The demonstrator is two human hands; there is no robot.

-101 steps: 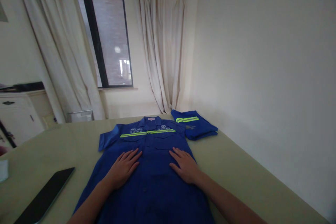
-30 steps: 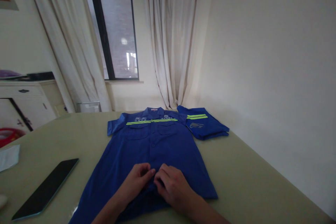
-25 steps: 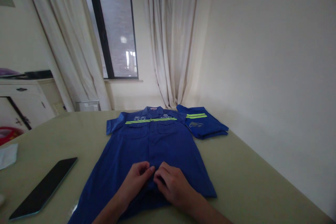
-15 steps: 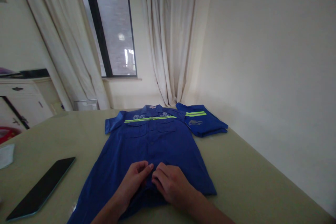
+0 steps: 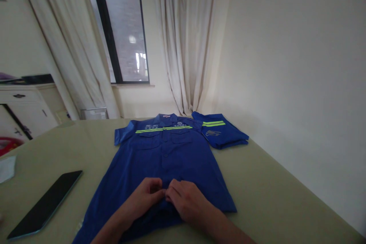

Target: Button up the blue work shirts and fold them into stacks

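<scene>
A blue short-sleeved work shirt (image 5: 143,160) with a yellow-green reflective stripe lies face up on the table, its collar toward the window. Over the lower front placket, my left hand (image 5: 147,197) and my right hand (image 5: 184,201) meet, fingertips nearly touching. Both are closed in a pinch on the shirt's front, where the cloth is bunched and lifted a little. Whatever small part sits between the fingertips, perhaps a button, is hidden. Higher up the placket one button (image 5: 166,155) shows.
A folded blue garment (image 5: 224,131) with a matching stripe lies beside the shirt's right sleeve, near the wall. On the left are a dark flat tablet-like device (image 5: 45,204) and a white paper-like piece (image 5: 7,169). The pale green table (image 5: 271,198) runs along the wall.
My left hand has shifted slightly, its thumb now lower and closer to my right fingertips. My right hand has barely moved, and the shirt lies in the same place.
</scene>
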